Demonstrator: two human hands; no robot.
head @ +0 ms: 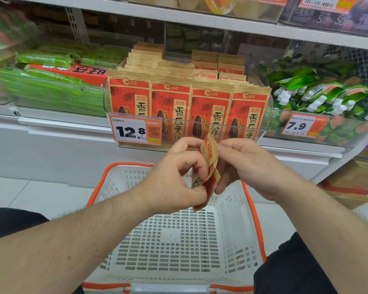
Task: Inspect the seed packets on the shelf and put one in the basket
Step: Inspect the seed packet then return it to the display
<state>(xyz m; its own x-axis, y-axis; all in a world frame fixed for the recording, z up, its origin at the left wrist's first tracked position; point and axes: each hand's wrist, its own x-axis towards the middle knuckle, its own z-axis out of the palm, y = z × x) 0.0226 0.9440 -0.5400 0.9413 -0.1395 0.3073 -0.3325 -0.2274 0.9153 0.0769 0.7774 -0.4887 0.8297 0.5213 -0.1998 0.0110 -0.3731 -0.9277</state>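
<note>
Head camera view, looking down: a white perforated plastic shopping basket with orange rim and handles sits below two bare forearms, its near edge cut off by the frame's bottom. Above its open top, the left hand and the right hand together grasp one red-and-kraft-brown paper seed packet, held edge-on and tilted; left fingers curl round its lower part, right thumb and fingers pinch its upper edge. The packet's print is mostly hidden by the fingers, only a round logo showing near the top.

Beyond the hands, a clear plastic shelf bin holds rows of matching upright seed packets, each printed with a sunflower seed and the characters 洽洽 香瓜子. Clipped to the bin's front, an orange-and-white price tag reads 12.8 beside a QR code. To the right, a second price tag reads 7.9 in front of green pouches with white caps. To the left lie blurred green wrapped packs and a red box with upside-down writing. Cardboard cartons stand on the floor at right. Goods on the upper shelf are cut off and hard to read.
</note>
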